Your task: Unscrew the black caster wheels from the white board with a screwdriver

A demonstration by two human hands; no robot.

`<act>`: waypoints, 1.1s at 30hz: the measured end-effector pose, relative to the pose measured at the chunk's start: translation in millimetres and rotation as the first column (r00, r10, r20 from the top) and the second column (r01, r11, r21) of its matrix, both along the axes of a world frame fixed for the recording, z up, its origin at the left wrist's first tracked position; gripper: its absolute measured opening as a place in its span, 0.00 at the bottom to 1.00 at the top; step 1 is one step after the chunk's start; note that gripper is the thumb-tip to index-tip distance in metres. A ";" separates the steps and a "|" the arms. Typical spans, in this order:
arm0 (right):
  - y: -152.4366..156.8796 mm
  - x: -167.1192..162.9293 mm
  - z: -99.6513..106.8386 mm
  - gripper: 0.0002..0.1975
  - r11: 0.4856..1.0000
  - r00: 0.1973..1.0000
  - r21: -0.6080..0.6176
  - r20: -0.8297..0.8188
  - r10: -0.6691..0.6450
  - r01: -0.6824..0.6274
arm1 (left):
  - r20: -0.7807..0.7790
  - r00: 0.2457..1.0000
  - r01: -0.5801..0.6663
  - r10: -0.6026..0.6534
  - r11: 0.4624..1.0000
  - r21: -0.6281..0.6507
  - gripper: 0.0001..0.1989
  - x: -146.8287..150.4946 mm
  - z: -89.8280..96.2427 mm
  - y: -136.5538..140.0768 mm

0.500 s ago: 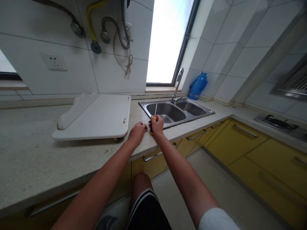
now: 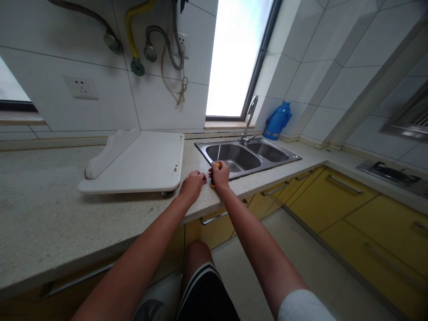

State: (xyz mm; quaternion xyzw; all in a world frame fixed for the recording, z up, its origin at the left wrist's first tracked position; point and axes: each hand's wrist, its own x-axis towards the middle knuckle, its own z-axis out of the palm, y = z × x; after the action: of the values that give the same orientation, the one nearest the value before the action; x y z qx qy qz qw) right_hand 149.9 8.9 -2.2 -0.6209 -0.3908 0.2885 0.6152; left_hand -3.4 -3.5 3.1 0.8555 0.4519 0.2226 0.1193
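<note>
My right hand [image 2: 221,174] is closed around a screwdriver [image 2: 218,165] with a black and yellow handle, its thin metal shaft pointing up in front of the sink. Beside it, my left hand [image 2: 192,183] rests at the counter edge with its fingers curled and the tips drawn together. Whatever those fingertips may hold is too small to make out. A small gap separates the two hands. Just left of them lies a white panel [image 2: 147,165] with small fittings near its right corners and a white shaped piece [image 2: 107,156] along its left side.
Behind my right hand is a double steel sink [image 2: 230,156] with a curved faucet [image 2: 249,120]. A blue thermos [image 2: 278,120] stands in the corner. The pale stone counter [image 2: 50,214] runs left and right above yellow cabinets [image 2: 341,191]. At far right is a stove [image 2: 391,174].
The view has shifted slightly, so the surroundings sit a little further right. Both hands keep nearly the same pose, and the screwdriver stays in my right hand.
</note>
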 end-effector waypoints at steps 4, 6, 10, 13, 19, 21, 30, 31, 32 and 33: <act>-0.8 0.3 -0.1 0.18 1.000 1.000 0.005 0.003 0.007 -0.007 | -0.030 0.999 0.012 -0.012 1.000 0.010 0.07 0.8 1.9 -2.4; -0.9 0.4 -0.3 0.18 1.000 1.000 0.007 0.004 0.010 -0.010 | -0.042 0.999 0.015 -0.015 1.000 0.015 0.06 1.5 2.2 -2.8; -0.8 0.5 -0.5 0.17 1.000 1.000 0.004 0.006 0.008 -0.008 | -0.056 0.998 0.024 -0.023 1.000 0.019 0.07 2.1 2.8 -2.9; -0.6 0.3 -0.4 0.18 1.000 1.000 -0.002 0.005 0.006 -0.006 | -0.061 0.998 0.024 -0.023 1.000 0.020 0.07 2.0 2.7 -3.0; 0.3 0.4 -1.6 0.17 1.000 1.000 0.002 0.007 0.002 -0.002 | -0.050 0.999 0.010 -0.008 0.999 0.036 0.07 2.6 -1.0 -1.3; 0.8 1.0 -2.2 0.17 1.000 1.000 0.002 0.010 0.002 -0.002 | -0.042 0.999 0.006 -0.004 0.999 0.048 0.07 2.5 -1.6 -0.7; 1.0 0.7 1.4 0.18 1.000 1.000 0.007 0.024 -0.010 0.010 | -0.039 0.997 0.066 -0.059 0.980 0.187 0.13 -4.6 12.3 -31.7; 0.4 0.4 2.1 0.18 1.000 1.000 0.010 0.025 -0.010 0.010 | -0.046 0.996 0.079 -0.071 0.976 0.202 0.13 -7.2 16.4 -40.0; -0.3 0.1 2.6 0.18 1.000 1.000 0.012 0.026 -0.009 0.008 | -0.051 0.995 0.092 -0.083 0.971 0.221 0.13 -10.7 21.5 -48.7; -1.0 -0.1 3.0 0.19 1.000 1.000 0.013 0.026 -0.006 0.006 | -0.051 0.994 0.104 -0.094 0.962 0.251 0.13 -15.6 27.8 -57.1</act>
State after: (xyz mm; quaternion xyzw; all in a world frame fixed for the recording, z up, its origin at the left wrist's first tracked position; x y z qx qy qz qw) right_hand 149.8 7.9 0.8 -0.6219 -0.3988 0.2760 0.6149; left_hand -19.0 -60.6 31.0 0.8895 0.3786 0.2556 0.0116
